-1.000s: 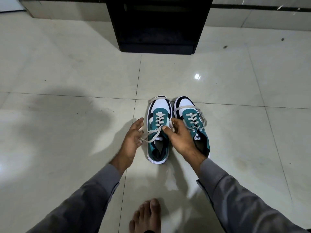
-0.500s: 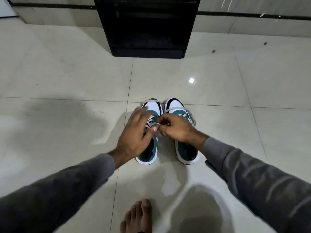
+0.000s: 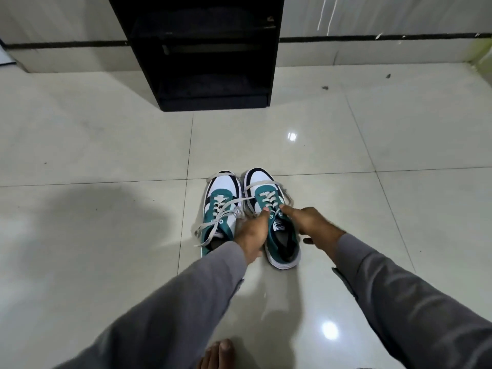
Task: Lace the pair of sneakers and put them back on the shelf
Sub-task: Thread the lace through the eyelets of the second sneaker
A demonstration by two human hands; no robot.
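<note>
Our fingertips (image 3: 266, 210) meet over the upper eyelets of the right-hand sneaker (image 3: 274, 219), the left hand (image 3: 253, 233) reaching across from the gap between the two shoes and the right hand (image 3: 311, 223) coming in from the outer side. The left thumb and forefinger look pinched together at the lace (image 3: 267, 199), though we cannot tell whether they actually hold a strand; the right forefinger points at the same spot, its other fingers loosely curled, nothing visibly held.

Both hands sit at the throat of this shoe, whose long axis runs away from us, toe toward the black shelf unit (image 3: 205, 54) and heel nearest our sleeves. Its lace ends trail loose around the toe, so the work lies forward of the fingers, along that axis.

The left-hand sneaker (image 3: 221, 209) stands just beside it, parallel, its grey lace ends (image 3: 207, 230) spilling off the near side onto the pale floor tiles (image 3: 106, 145). Neither shoe appears tied.

The shelf stands well apart, straight ahead. We judge the lacing step unfinished, with the right hand nearer the outer eyelets.
</note>
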